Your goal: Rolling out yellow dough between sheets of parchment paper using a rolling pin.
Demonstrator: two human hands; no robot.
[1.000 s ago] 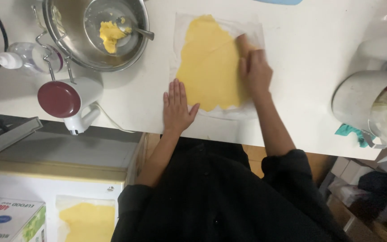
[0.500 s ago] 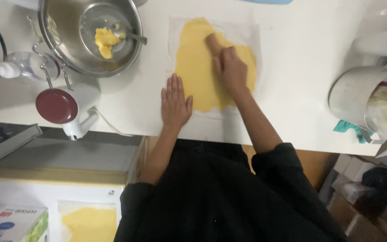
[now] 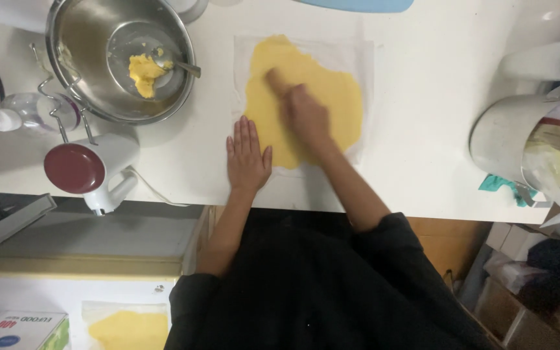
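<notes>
Dough: a flat yellow sheet of dough (image 3: 306, 97) lies on a pale plastic sheet (image 3: 365, 58) in the upper middle of the frame, on the white counter (image 3: 422, 168).
Right hand: the right hand (image 3: 306, 116) rests on the middle of the dough, fingers curled around a wooden rolling pin (image 3: 275, 80) whose end pokes out toward the upper left (motion blur hides how tight the hold is).
Left hand: the left hand (image 3: 247, 155) lies flat and spread, fingers open, holding nothing, pressing the lower left edge of the plastic sheet just beside the dough.
Upper left: a steel mixing bowl (image 3: 85, 84) holds a lump of yellow dough and a spoon.
Left edge: a white hand mixer (image 3: 92, 170) with a dark red end sits below the bowl.
Right edge: a metal pot (image 3: 500, 139).
Bottom left: another sheet of dough (image 3: 128, 327) lies on a lower surface.
</notes>
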